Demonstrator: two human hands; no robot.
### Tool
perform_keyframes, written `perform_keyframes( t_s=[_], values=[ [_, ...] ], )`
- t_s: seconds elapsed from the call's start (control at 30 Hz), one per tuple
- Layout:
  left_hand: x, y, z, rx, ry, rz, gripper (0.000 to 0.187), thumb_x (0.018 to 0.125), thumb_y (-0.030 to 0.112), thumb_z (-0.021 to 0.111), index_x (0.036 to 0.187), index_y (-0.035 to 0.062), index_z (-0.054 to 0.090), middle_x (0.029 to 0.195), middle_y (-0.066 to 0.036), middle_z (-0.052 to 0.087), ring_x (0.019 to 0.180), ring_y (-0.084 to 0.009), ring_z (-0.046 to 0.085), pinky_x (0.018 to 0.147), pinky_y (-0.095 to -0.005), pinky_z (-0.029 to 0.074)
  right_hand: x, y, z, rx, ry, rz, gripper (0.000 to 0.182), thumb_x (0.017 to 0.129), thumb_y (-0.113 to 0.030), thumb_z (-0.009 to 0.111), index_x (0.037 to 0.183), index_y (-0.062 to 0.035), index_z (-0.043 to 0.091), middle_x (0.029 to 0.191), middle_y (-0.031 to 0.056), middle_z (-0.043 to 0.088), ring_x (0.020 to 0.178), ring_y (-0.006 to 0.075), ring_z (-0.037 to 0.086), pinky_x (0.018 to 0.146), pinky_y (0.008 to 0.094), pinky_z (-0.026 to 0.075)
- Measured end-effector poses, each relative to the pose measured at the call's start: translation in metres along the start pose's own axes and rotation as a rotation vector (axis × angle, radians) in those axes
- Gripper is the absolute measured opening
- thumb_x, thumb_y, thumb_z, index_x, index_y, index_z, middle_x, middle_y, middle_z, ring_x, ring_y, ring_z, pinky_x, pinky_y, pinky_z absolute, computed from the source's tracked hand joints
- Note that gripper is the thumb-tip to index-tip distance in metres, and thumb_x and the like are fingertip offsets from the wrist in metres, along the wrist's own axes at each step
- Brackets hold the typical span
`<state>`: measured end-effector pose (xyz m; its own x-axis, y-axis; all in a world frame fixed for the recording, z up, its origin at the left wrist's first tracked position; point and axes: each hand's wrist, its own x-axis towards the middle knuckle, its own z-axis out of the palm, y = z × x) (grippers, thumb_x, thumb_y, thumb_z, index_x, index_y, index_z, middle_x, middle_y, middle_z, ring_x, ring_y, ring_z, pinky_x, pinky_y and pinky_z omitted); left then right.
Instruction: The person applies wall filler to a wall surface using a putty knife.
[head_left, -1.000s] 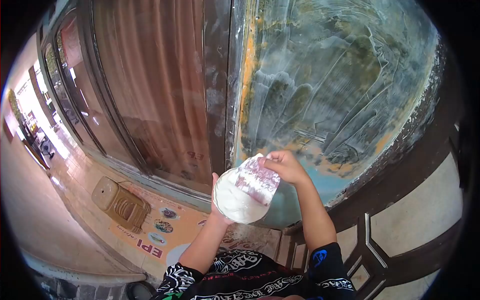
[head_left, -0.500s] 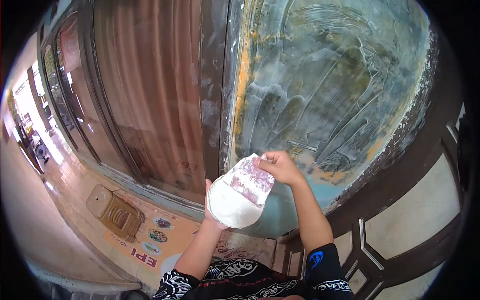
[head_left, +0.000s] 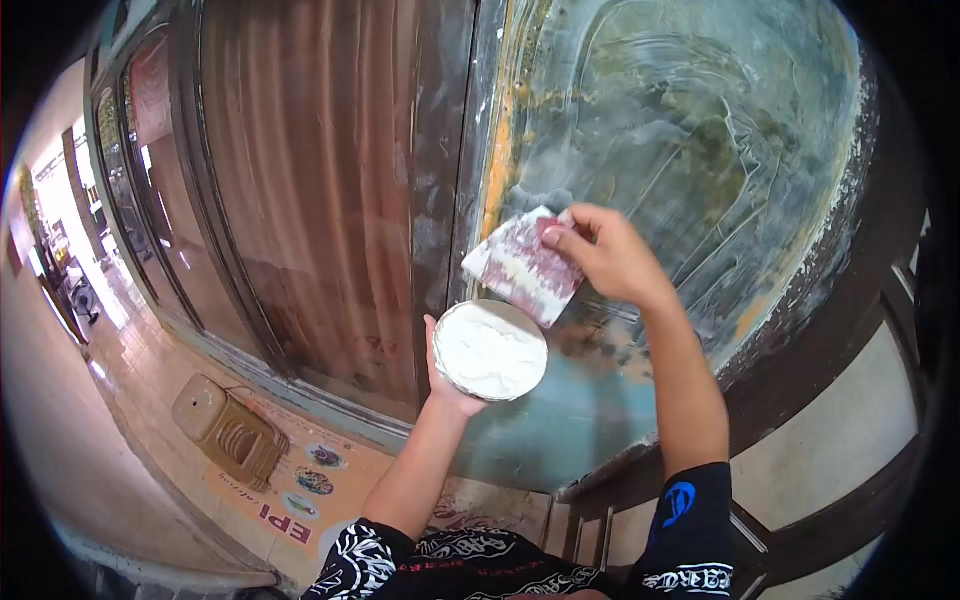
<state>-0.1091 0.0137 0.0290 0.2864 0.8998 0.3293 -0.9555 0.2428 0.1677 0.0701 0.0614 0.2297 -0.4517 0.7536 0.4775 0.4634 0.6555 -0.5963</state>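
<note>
My left hand (head_left: 447, 380) is closed around the side and underside of a round bowl of white putty (head_left: 490, 350); most of its fingers are hidden beneath. Between the thumb and fingers of my right hand (head_left: 610, 255) is a flat, reddish putty scraper (head_left: 530, 265), smeared with white paste. Its lower edge is just above the bowl's far rim. Behind both hands is a blue-green wall (head_left: 680, 150) with streaky white smears and orange patches.
A dark wooden frame (head_left: 440, 180) and a curtained window (head_left: 300, 180) stand left of the wall. Panelled dark woodwork (head_left: 830, 430) is at right. On the floor lie a brown plastic stool (head_left: 230, 430) and a printed banner (head_left: 290, 510). A fan (head_left: 84, 298) stands far left.
The scraper has lifted off the putty and moved up and to the right with my right hand. My left hand has raised the bowl slightly to the right.
</note>
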Motion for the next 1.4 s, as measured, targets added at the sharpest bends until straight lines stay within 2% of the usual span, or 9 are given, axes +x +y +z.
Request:
perform_keyframes(
  t_s=[0.1,0.13,0.23,0.63,0.83,1.0,1.17,1.27,1.4],
  values=[
    [0.013,0.005,-0.005,-0.024,-0.022,-0.005,0.092,0.089,0.078,0.035,0.147,0.0077,0.043,0.149,-0.019,0.045,0.134,-0.0427,0.046,0.111,-0.0595,0.036,0.020,-0.036,-0.025,-0.409,0.145,-0.074,0.027,0.091,-0.034,0.068,0.087,-0.0071,0.068,0.073,0.0110,0.065,0.071,0.0262,0.061,0.082,0.0423,0.037],
    [0.015,0.005,-0.007,-0.067,-0.049,-0.012,0.089,0.090,0.077,0.037,0.146,0.0079,0.045,0.148,-0.019,0.046,0.133,-0.0442,0.046,0.110,-0.0607,0.036,0.031,-0.041,-0.033,-0.559,0.170,-0.131,0.025,0.091,-0.031,0.068,0.087,-0.0062,0.064,0.072,0.0095,0.059,0.070,0.0211,0.055,0.077,0.0386,0.038],
    [0.019,0.003,-0.010,-0.066,-0.015,0.001,0.090,0.089,0.077,0.038,0.145,0.0079,0.046,0.148,-0.019,0.046,0.133,-0.0440,0.046,0.110,-0.0605,0.036,0.059,-0.046,-0.048,-0.802,0.331,-0.302,0.020,0.091,-0.033,0.067,0.088,-0.0124,0.069,0.079,0.0057,0.067,0.092,0.0292,0.056,0.081,0.0455,0.029],
    [0.012,-0.004,-0.015,-0.048,0.113,-0.038,0.091,0.089,0.079,0.036,0.143,0.0063,0.048,0.145,-0.019,0.050,0.130,-0.0427,0.049,0.109,-0.0588,0.038,0.112,-0.074,-0.064,-1.087,0.484,-0.404,0.019,0.091,-0.033,0.066,0.089,-0.0156,0.072,0.084,0.0026,0.071,0.096,0.0268,0.057,0.083,0.0527,0.031],
    [0.009,-0.001,-0.022,-0.058,0.077,-0.014,0.091,0.089,0.079,0.035,0.141,0.0060,0.049,0.143,-0.019,0.052,0.129,-0.0432,0.050,0.107,-0.0599,0.040,0.097,-0.056,-0.040,-1.117,0.317,-0.442,0.018,0.090,-0.033,0.067,0.091,-0.0150,0.070,0.083,0.0003,0.068,0.096,0.0249,0.055,0.083,0.0498,0.031],
    [0.003,-0.002,-0.026,0.004,0.147,-0.009,0.096,0.086,0.083,0.033,0.144,0.0070,0.046,0.146,-0.019,0.048,0.132,-0.0423,0.047,0.110,-0.0592,0.036,0.111,-0.064,-0.070,-1.146,0.531,-0.412,0.015,0.089,-0.032,0.068,0.089,-0.0171,0.072,0.084,-0.0018,0.069,0.096,0.0246,0.054,0.082,0.0494,0.030],
    [-0.005,-0.002,-0.033,-0.079,0.085,-0.015,0.091,0.089,0.078,0.036,0.141,0.0045,0.050,0.143,-0.020,0.051,0.129,-0.0429,0.051,0.108,-0.0592,0.040,0.095,-0.066,-0.061,-1.055,0.471,-0.405,0.021,0.091,-0.038,0.065,0.089,-0.0189,0.073,0.089,-0.0012,0.072,0.101,0.0257,0.056,0.085,0.0547,0.032],
    [-0.004,-0.006,-0.036,-0.064,0.101,-0.016,0.090,0.090,0.077,0.035,0.141,0.0045,0.050,0.142,-0.020,0.052,0.128,-0.0428,0.051,0.107,-0.0586,0.040,0.089,-0.052,-0.027,-1.120,0.264,-0.440,0.020,0.091,-0.036,0.064,0.088,-0.0175,0.072,0.092,-0.0019,0.071,0.101,0.0237,0.057,0.087,0.0563,0.033],
    [-0.008,-0.009,-0.037,-0.050,0.126,-0.024,0.090,0.090,0.077,0.036,0.141,0.0044,0.049,0.142,-0.020,0.052,0.127,-0.0429,0.052,0.106,-0.0588,0.041,0.116,-0.048,-0.042,-1.331,0.398,-0.476,0.020,0.092,-0.034,0.062,0.088,-0.0168,0.072,0.091,-0.0010,0.070,0.102,0.0235,0.057,0.085,0.0558,0.034]
  ],
)
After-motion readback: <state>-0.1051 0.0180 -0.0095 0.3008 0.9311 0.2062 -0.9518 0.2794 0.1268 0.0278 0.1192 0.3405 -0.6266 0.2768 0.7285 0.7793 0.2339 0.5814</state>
